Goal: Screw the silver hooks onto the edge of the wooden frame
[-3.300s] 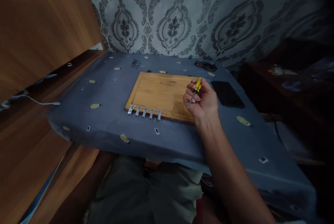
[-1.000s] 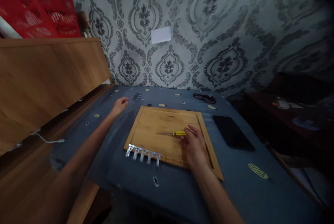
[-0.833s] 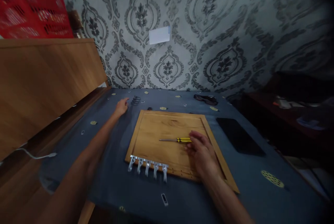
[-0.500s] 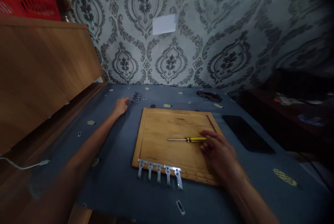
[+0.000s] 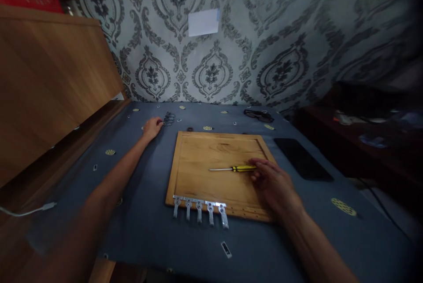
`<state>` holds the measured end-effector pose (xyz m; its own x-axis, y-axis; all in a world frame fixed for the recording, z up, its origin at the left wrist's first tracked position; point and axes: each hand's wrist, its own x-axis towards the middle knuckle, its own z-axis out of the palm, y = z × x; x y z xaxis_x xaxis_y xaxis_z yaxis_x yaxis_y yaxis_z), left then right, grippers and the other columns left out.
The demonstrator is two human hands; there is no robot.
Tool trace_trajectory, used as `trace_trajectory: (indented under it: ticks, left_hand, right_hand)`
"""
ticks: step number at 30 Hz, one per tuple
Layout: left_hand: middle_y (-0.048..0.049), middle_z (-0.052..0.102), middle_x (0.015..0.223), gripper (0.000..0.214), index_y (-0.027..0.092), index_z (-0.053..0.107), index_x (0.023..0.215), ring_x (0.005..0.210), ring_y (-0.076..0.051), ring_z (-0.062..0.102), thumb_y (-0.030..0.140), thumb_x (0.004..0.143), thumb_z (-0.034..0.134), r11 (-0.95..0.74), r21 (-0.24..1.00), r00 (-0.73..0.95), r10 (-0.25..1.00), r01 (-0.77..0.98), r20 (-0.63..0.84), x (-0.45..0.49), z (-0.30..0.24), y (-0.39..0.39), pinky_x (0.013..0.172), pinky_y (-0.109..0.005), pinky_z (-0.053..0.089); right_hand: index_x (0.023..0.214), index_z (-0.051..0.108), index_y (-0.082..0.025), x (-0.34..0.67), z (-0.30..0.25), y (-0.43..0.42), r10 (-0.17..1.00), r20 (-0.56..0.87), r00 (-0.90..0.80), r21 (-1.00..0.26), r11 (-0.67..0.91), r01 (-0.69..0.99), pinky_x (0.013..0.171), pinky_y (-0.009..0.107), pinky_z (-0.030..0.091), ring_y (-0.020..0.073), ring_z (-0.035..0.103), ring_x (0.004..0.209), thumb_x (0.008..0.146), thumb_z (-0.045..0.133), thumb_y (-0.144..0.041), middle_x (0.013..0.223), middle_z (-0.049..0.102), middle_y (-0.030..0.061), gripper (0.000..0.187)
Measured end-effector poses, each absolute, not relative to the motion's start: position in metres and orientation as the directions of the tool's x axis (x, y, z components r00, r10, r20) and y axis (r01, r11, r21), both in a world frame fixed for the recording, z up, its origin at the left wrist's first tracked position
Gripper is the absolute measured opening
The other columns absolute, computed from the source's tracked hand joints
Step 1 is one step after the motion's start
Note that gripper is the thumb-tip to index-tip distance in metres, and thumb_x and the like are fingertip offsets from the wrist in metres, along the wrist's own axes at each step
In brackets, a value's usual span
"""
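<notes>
A yellow-and-black screwdriver points left over a framed wooden board, its handle between the fingers of my right hand. Along the board's near edge sit several metal clips, their ends sticking out past the wood. Far back on the left, my left hand has its fingertips pinched together at the table surface. Beside those fingertips lie several small dark loop-shaped pieces. Whatever is between the left fingers is too small to make out.
A dark flat tablet-like slab lies right of the board. Sunglasses rest near the patterned wall. A wooden cabinet borders the left side, with a white cable in front of it. Dark clutter stands at the right.
The whole view has shifted slightly. My left fingers have closed into a pinch by the loop-shaped pieces. My right hand still holds the screwdriver over the board.
</notes>
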<state>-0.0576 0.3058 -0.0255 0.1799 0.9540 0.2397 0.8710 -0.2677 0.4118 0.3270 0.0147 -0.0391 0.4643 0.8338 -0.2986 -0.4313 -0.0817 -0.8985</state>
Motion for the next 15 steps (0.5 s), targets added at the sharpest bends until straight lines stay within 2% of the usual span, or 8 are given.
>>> trace_trajectory:
  ticks: [15]
  left_hand:
    - [-0.0119, 0.068, 0.139, 0.037, 0.019, 0.067, 0.136, 0.118, -0.026, 0.070, 0.040, 0.106, 0.069, -0.337, 0.412, 0.226, 0.929, 0.847, 0.294, -0.061, -0.030, 0.274, 0.101, -0.048, 0.063]
  right_hand:
    - [0.138, 0.064, -0.017, 0.331, -0.044, 0.016, 0.870, -0.277, 0.408, -0.920, -0.118, -0.373, 0.101, 0.047, 0.063, 0.0251, 0.069, 0.120, 0.104, 0.070, -0.043, 0.138, 0.066, 0.0119, 0.043]
